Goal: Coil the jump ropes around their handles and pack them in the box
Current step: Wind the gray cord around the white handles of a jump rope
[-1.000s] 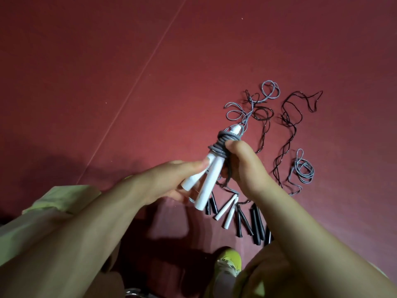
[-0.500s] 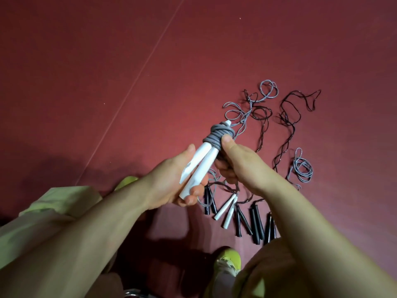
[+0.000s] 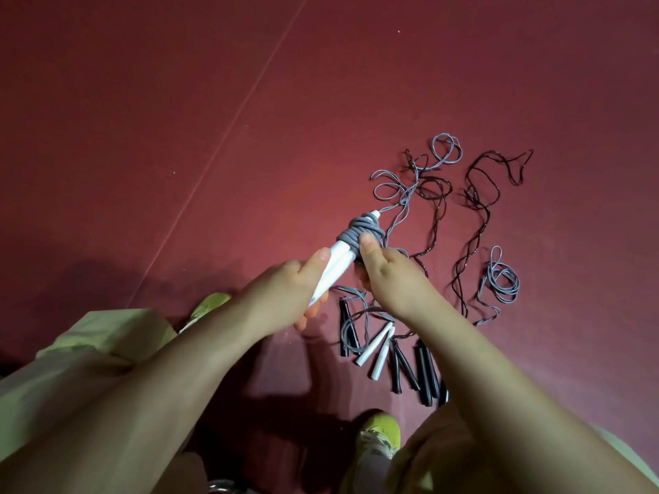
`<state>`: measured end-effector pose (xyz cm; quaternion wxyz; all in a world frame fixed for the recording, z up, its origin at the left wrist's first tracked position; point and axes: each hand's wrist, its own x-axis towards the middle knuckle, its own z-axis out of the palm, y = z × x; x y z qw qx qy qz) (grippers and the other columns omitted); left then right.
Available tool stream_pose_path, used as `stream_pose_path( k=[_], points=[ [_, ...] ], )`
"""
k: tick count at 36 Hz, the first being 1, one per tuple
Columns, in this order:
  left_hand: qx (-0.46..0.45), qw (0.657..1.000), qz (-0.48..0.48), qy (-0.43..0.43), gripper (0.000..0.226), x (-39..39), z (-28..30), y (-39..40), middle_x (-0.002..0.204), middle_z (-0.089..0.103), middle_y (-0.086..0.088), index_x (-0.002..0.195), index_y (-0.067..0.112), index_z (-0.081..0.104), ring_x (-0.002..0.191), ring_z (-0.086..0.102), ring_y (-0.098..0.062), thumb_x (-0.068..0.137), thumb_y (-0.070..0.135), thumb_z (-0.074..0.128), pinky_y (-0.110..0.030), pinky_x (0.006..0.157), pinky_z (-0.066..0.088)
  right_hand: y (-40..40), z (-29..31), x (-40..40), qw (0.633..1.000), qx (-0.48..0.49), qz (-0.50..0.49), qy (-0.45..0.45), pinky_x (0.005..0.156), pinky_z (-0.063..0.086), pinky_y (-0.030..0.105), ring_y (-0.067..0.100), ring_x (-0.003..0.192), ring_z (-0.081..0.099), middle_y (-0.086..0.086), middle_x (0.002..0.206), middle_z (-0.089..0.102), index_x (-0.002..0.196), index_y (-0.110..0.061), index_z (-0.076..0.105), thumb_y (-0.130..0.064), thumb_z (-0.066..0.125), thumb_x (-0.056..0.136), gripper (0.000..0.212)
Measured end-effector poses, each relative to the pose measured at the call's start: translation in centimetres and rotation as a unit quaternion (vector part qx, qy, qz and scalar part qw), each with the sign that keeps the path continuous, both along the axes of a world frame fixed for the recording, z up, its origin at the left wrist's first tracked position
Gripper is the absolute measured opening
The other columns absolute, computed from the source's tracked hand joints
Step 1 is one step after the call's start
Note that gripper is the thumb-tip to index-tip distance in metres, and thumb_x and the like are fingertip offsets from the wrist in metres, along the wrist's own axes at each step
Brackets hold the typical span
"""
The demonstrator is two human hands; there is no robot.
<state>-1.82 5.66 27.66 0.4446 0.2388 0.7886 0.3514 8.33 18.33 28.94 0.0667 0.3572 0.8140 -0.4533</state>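
Above floor | L hand [image 3: 281, 297] grips white handles [image 3: 333, 270] lower now | R hand [image 3: 387, 276] still pinches grey coil [image 3: 360, 233]

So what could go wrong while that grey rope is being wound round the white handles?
The grey coil sits bunched near the tips of the white handles, so it might slide off if the right hand eases its thumb. The loose grey tail overlaps the black ropes on the floor and may drag or snag them. No box is in view, so packing means a carry.
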Motion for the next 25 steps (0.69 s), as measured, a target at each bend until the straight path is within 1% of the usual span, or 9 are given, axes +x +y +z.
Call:
stream_pose_path(
  k=[3,6,8,13,15,17,19,22,25],
  points=[
    [-0.033,0.99,-0.027,0.138,0.055,-0.5,-0.2,-0.3,0.078,0.063,-0.01,0.07,0.016,0.054,0.076,0.058,-0.03,0.094,0.058,0.027,-0.038,0.078,0.048,0.1,-0.9,0.3,0.999,-0.046,-0.018,0.008,0.058,0.032,0.024,0.01,0.056,0.044,-0.007,0.059,0.05,0.069,-0.016,0.056,-0.049,0.021,0.102,0.058],
    [-0.07,0.971,-0.064,0.219,0.049,-0.3,-0.6,-0.8,0.092,0.061,-0.009,0.075,0.019,0.043,0.091,0.054,-0.035,0.088,0.064,0.03,-0.041,0.082,0.047,0.1,-1.8,0.3,0.993,-0.111,-0.037,-0.004,0.069,0.04,0.028,0.013,0.065,0.054,-0.006,0.068,0.058,0.072,-0.023,0.063,-0.075,0.024,0.088,0.067],
    [-0.078,0.963,-0.078,0.244,0.044,0.1,-0.7,-0.8,0.103,0.06,-0.011,0.08,0.02,0.04,0.102,0.054,-0.034,0.087,0.063,0.035,-0.041,0.086,0.045,0.1,-2.0,0.3,0.988,-0.146,-0.054,-0.02,0.065,0.039,0.03,0.015,0.065,0.054,-0.004,0.076,0.061,0.071,-0.025,0.061,-0.089,0.028,0.071,0.073],
    [-0.067,0.965,-0.083,0.238,0.038,0.0,-0.5,-0.7,0.111,0.056,-0.011,0.084,0.021,0.038,0.112,0.047,-0.031,0.086,0.059,0.043,-0.04,0.096,0.039,0.1,-2.1,0.2,0.981,-0.173,-0.083,-0.004,0.054,0.027,0.027,0.006,0.042,0.038,-0.005,0.067,0.059,0.076,-0.022,0.064,-0.085,0.039,0.065,0.069],
    [-0.079,0.971,-0.091,0.208,0.039,-0.1,-0.1,-0.7,0.107,0.054,-0.006,0.085,0.021,0.04,0.108,0.047,-0.027,0.084,0.06,0.048,-0.038,0.092,0.04,0.0,-2.2,0.0,0.983,-0.162,-0.086,0.018,0.055,0.028,0.027,0.005,0.042,0.04,-0.01,0.054,0.054,0.072,-0.019,0.064,-0.078,0.042,0.073,0.063],
    [-0.081,0.983,-0.083,0.143,0.041,-0.5,0.3,-0.6,0.095,0.053,0.001,0.086,0.021,0.045,0.091,0.052,-0.02,0.08,0.061,0.054,-0.034,0.076,0.043,0.0,-2.3,0.0,0.981,-0.166,-0.09,0.048,0.061,0.034,0.029,0.007,0.05,0.046,-0.011,0.05,0.052,0.068,-0.019,0.065,-0.071,0.046,0.079,0.057],
    [-0.075,0.993,-0.08,0.05,0.045,-1.0,0.5,-0.6,0.085,0.052,0.005,0.084,0.022,0.047,0.073,0.049,-0.014,0.074,0.062,0.064,-0.031,0.062,0.035,0.0,-2.2,0.0,0.977,-0.177,-0.087,0.079,0.063,0.035,0.031,0.009,0.053,0.046,-0.012,0.047,0.05,0.057,-0.025,0.066,-0.064,0.048,0.084,0.051],
    [-0.045,0.988,-0.099,-0.106,0.061,-1.5,0.8,-1.0,0.083,0.055,-0.002,0.086,0.02,0.051,0.074,0.049,-0.016,0.05,0.067,0.067,-0.033,0.068,0.036,-0.1,-1.7,0.2,0.98,-0.165,-0.06,0.097,0.055,0.026,0.026,0.001,0.041,0.034,-0.015,0.038,0.04,0.042,-0.031,0.056,-0.049,0.042,0.097,0.06],
    [-0.027,0.963,-0.108,-0.245,0.055,-1.5,1.1,-1.4,0.096,0.069,-0.007,0.1,0.022,0.058,0.089,0.064,-0.02,0.06,0.059,0.062,-0.037,0.084,0.048,-0.4,-1.0,0.2,0.98,-0.154,-0.03,0.12,0.055,0.024,0.027,0.005,0.045,0.029,-0.014,0.042,0.036,0.048,-0.025,0.048,-0.058,0.04,0.087,0.052]
  ],
)
